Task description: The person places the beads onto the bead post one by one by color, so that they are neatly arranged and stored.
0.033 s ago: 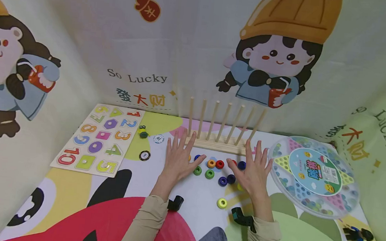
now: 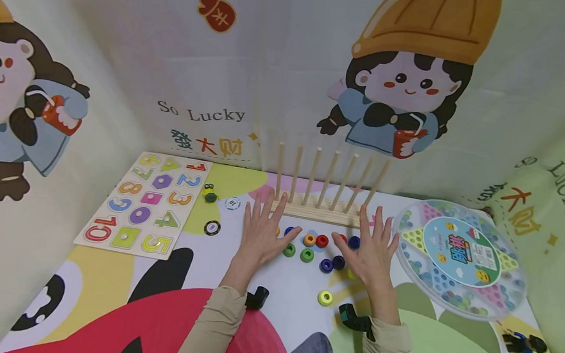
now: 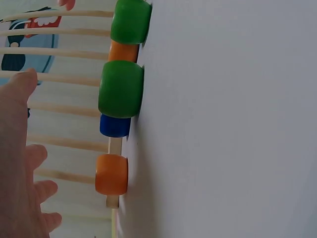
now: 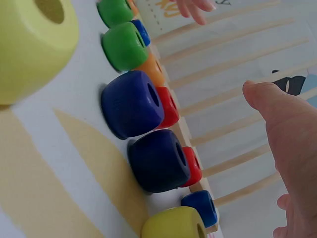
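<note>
My left hand [image 2: 261,230] is held with straight, spread fingers at the left end of a wooden peg rack [image 2: 321,210]. The right hand [image 2: 371,254] mirrors it at the rack's right end, thumb pointing inward, and holds nothing. Between and beneath the hands lie several wooden beads with holes: green [image 2: 307,255], orange [image 2: 309,239], red [image 2: 322,240], dark blue [image 2: 326,265] and yellow [image 2: 324,298]. In the left wrist view, a green bead [image 3: 121,89] stands beside a blue one [image 3: 115,126]. No beads show on the upright pegs; some beads are partly hidden by the hands.
A number puzzle board [image 2: 129,208] lies at the left, with a small bee-like figure [image 2: 209,193] and a black-and-white chip [image 2: 212,227] beside it. At the right are a round marble game board [image 2: 406,266] and a small figure [image 2: 525,343]. Printed curtains stand behind.
</note>
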### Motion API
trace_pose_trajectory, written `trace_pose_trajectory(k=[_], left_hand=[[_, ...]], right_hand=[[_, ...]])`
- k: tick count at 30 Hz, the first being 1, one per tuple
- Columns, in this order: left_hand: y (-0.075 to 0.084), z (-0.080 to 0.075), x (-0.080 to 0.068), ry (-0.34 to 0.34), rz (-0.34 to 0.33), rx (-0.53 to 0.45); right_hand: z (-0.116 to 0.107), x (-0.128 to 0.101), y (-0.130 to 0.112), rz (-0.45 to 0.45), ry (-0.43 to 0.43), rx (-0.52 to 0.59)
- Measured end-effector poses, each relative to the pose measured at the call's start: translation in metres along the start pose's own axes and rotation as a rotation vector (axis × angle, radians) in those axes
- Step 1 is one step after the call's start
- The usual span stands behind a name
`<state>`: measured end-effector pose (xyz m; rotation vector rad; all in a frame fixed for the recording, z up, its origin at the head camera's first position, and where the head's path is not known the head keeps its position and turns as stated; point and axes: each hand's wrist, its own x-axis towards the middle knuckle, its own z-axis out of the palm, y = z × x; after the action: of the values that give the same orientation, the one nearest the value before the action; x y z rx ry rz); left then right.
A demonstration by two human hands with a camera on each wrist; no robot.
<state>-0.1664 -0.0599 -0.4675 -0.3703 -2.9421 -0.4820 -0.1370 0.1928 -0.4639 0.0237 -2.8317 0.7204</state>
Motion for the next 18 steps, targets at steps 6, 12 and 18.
trace_pose_trajectory(k=[6, 12, 18], left_hand=[[-0.0022, 0.0, -0.0004, 0.015, 0.002, -0.009], [-0.0032, -0.0017, 0.0001, -0.001, -0.013, -0.034], [-0.0092, -0.0029, 0.0007, -0.006, -0.033, -0.071]], right_hand=[[0.0011, -0.0004, -0.0021, -0.009, 0.002, -0.005], [0.0008, -0.0006, -0.0025, -0.008, -0.004, -0.009], [0.0023, -0.0001, -0.0038, -0.002, -0.01, -0.001]])
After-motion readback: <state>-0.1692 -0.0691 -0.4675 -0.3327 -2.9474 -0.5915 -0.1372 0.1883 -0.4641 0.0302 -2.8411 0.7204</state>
